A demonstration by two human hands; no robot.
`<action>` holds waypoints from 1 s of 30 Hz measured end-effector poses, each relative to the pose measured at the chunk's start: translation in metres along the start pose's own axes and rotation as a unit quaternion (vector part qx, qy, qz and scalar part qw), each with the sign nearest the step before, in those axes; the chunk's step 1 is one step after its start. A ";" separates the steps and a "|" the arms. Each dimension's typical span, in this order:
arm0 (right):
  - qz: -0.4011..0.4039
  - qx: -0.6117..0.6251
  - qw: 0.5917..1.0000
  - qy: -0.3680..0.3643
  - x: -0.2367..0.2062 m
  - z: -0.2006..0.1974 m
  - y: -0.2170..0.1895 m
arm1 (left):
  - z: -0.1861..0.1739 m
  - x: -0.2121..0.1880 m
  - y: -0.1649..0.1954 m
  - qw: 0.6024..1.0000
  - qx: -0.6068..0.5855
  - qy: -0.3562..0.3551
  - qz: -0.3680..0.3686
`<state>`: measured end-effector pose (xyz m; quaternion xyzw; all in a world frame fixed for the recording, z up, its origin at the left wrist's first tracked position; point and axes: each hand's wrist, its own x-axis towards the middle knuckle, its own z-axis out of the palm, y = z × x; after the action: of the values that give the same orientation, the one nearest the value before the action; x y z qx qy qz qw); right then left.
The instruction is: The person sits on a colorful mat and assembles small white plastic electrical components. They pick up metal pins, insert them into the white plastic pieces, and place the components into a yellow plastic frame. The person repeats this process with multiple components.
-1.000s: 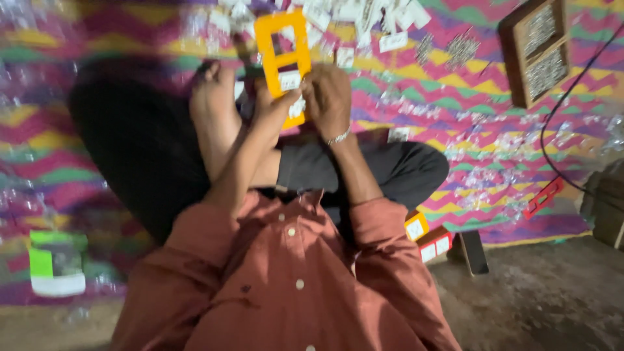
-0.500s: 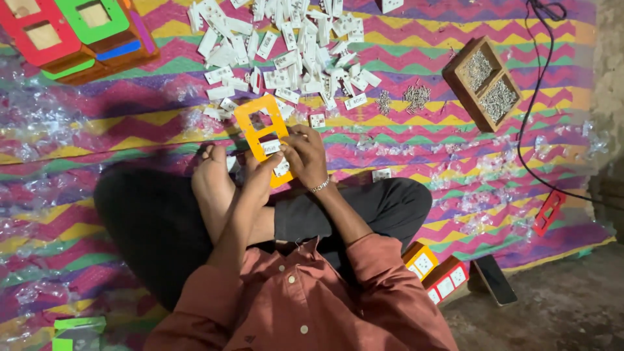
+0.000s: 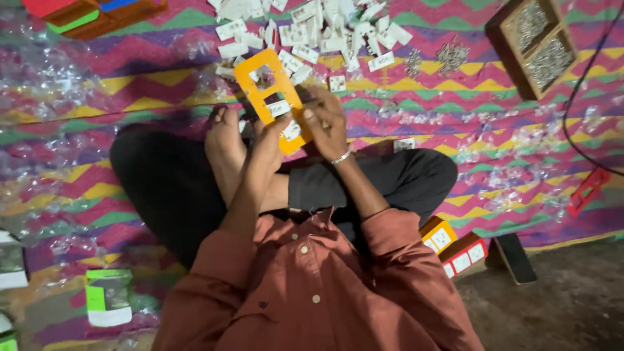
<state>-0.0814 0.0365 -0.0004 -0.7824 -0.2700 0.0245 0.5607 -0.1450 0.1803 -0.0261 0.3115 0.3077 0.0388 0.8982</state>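
I sit cross-legged on a zigzag mat. Both hands hold an orange rectangular switch plate (image 3: 263,88) with cut-out windows, tilted up over my bare foot (image 3: 224,149). My left hand (image 3: 270,133) grips its lower edge. My right hand (image 3: 325,120), with a bracelet at the wrist, presses a small white switch piece (image 3: 290,130) into the plate's lower part. Another white piece (image 3: 279,108) sits in a window above it.
A heap of white switch pieces (image 3: 318,29) lies ahead. A wooden box of screws (image 3: 536,39) stands at top right, loose screws (image 3: 448,57) beside it. Coloured plates (image 3: 97,12) are stacked top left. Finished plates (image 3: 455,250) and a black phone (image 3: 515,258) lie by my right knee.
The view has dropped and closed in on my lap. The orange plate stays in both hands, and my right hand now presses a white piece into its lower part.
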 end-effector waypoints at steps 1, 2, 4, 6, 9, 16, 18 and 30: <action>0.012 0.019 1.000 -0.020 0.000 -0.002 0.002 | 0.001 -0.001 0.000 1.000 -0.005 -0.006 -0.003; 0.025 0.036 0.998 -0.042 -0.001 -0.003 0.005 | 0.002 -0.002 0.000 1.000 -0.012 -0.010 -0.006; 0.042 0.030 0.997 -0.058 -0.001 -0.005 0.007 | 0.003 -0.003 0.002 1.000 -0.010 -0.013 -0.011; 0.046 -0.016 0.998 -0.044 -0.002 -0.006 0.007 | 0.004 -0.005 0.003 1.000 -0.007 -0.018 -0.012; 0.059 0.045 0.996 -0.048 -0.001 -0.005 0.006 | 0.005 -0.006 0.004 1.000 -0.003 -0.022 -0.002; 0.070 0.032 0.996 -0.042 0.000 -0.007 0.002 | 0.004 -0.005 0.000 0.999 0.012 -0.025 0.018; 0.070 0.005 0.996 -0.061 0.000 -0.007 0.001 | 0.004 -0.006 0.000 1.000 0.007 -0.019 0.015; 0.080 0.073 0.988 -0.114 0.006 -0.006 -0.004 | 0.003 -0.007 0.000 1.000 -0.009 -0.017 -0.016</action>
<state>-0.0754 0.0354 0.0066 -0.7509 -0.2658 0.1777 0.5779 -0.1493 0.1769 -0.0208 0.2991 0.2972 0.0218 0.9065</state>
